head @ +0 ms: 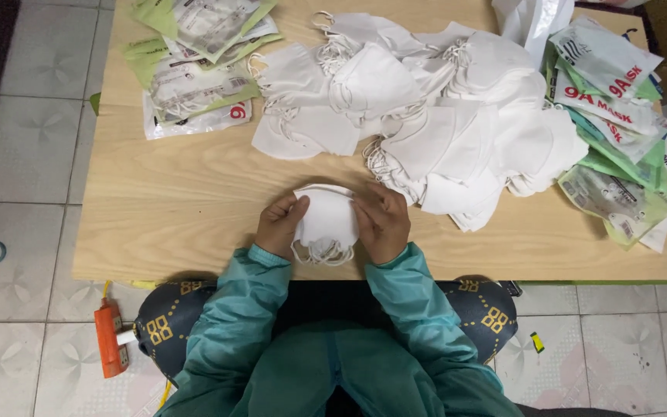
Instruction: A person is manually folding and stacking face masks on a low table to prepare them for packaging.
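1. A folded white face mask (326,218) is held between both hands at the lower centre of the frame, just above the near edge of a light wooden table (179,224).
2. The mask's left side is grasped by the left hand (280,226), with the fingers curled onto the fabric.
3. The mask's right side is grasped by the right hand (384,224) in the same way, the thumb being laid on the fabric.
4. The mask's white ear loops (322,253) are seen hanging below it, between the two wrists.
5. A large heap of loose white masks (426,116) is spread over the upper centre of the frame, close to the right hand but not touched by it.
6. Green and white flat packets (194,62) are piled at the upper left, and a second stack of packets (627,131) is laid at the right edge of the table.
7. Teal sleeves (248,309) are worn on both arms.
8. An orange power strip (110,340) is seen on the tiled floor at the lower left.
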